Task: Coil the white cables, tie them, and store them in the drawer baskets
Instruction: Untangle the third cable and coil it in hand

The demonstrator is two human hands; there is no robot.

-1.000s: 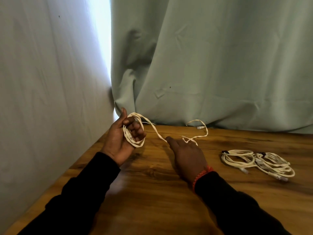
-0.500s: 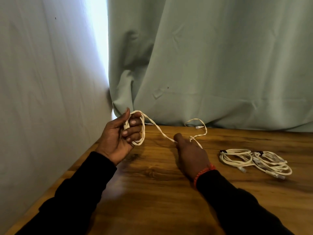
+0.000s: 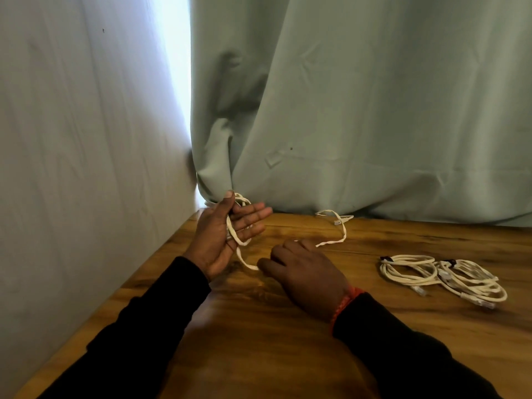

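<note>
My left hand (image 3: 227, 234) is raised over the table's back left corner, palm up, fingers stretched out, with loops of a flat white cable (image 3: 240, 240) wound round them and held under the thumb. The cable drops from the palm to my right hand (image 3: 305, 272), which lies low over the table and pinches it between thumb and fingers. Beyond the right hand the loose end (image 3: 339, 226) curves back toward the curtain, plug lying on the wood. Two coiled, tied white cables (image 3: 440, 276) rest on the table at the right.
The wooden table (image 3: 288, 341) meets a pale wall (image 3: 86, 168) on the left and a grey-green curtain (image 3: 374, 110) at the back. No drawer or basket is in view.
My left hand's fingers have straightened out from a curled grip. My right hand has pulled back toward me and to the left along the cable, so the stretch between the hands is shorter.
</note>
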